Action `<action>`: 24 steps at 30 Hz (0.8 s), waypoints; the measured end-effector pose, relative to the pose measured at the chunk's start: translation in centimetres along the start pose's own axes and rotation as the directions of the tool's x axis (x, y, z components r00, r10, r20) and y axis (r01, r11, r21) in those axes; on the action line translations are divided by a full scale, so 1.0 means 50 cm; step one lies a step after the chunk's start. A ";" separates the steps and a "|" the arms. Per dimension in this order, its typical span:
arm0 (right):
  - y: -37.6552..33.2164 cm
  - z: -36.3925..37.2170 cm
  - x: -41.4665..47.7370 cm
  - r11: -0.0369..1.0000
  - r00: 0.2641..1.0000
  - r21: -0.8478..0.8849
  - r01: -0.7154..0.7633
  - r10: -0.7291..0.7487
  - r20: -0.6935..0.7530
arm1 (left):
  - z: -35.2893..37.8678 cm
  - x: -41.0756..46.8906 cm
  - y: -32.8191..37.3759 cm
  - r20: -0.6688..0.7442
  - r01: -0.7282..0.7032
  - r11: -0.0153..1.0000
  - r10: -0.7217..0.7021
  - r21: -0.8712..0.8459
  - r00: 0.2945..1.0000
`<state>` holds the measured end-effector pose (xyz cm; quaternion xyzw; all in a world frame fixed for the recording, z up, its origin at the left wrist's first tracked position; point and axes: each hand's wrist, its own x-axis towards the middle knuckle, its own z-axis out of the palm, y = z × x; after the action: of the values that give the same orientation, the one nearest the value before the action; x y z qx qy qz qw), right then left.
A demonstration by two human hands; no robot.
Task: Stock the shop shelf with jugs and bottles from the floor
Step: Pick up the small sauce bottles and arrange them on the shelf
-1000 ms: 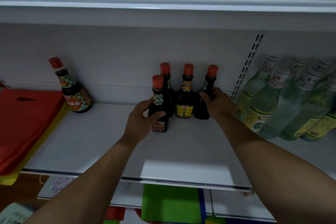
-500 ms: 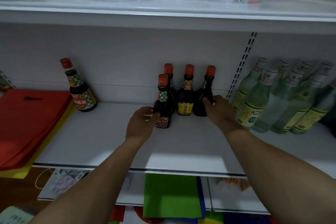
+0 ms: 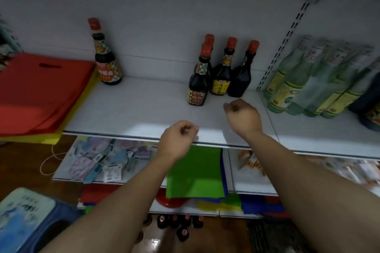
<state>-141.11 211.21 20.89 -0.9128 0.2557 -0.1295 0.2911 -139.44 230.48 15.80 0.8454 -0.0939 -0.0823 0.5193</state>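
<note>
Several dark sauce bottles with red caps stand grouped on the white shelf [image 3: 133, 109]: one in front [image 3: 197, 88], a yellow-labelled one [image 3: 221, 80] and another [image 3: 241, 80] behind it. A lone sauce bottle [image 3: 107, 63] stands further left. My left hand [image 3: 176, 139] hovers at the shelf's front edge, fingers loosely curled, holding nothing. My right hand [image 3: 243, 116] hangs over the shelf just in front of the group, loosely curled and not touching any bottle. More red-capped bottles [image 3: 176, 224] stand on the floor below.
Pale green glass bottles [image 3: 298, 88] fill the shelf's right section past the slotted upright. Red bags on yellow ones [image 3: 41, 90] lie at the left. Lower shelves hold a green sheet [image 3: 195, 172] and small packets [image 3: 98, 160]. A blue stool [image 3: 26, 217] stands at bottom left.
Both hands have let go of the sauce bottles and pulled back toward the shelf's front edge. The view has tilted down, so the floor bottles now show.
</note>
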 end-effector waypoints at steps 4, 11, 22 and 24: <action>0.013 0.008 -0.060 0.998 0.997 0.022 0.065 -0.066 0.034 | 0.015 -0.081 -0.043 0.028 -0.021 0.994 0.018 0.104 0.999; 0.082 0.025 -0.144 0.988 0.985 0.066 0.142 -0.148 0.093 | 0.074 -0.211 -0.124 0.070 0.096 0.929 -0.129 0.357 0.989; 0.294 0.215 -0.263 0.983 0.950 0.004 0.183 -0.178 0.258 | 0.245 -0.322 -0.375 0.176 0.305 0.834 -0.422 0.459 0.890; 0.344 0.279 -0.275 0.988 0.943 -0.017 0.155 -0.143 0.299 | 0.278 -0.328 -0.450 0.182 0.315 0.825 -0.439 0.468 0.880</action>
<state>-153.95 213.10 -1.71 -0.9441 0.1420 -0.0072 0.2973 -156.97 232.44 -9.82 0.9189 -0.0117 -0.2811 0.2766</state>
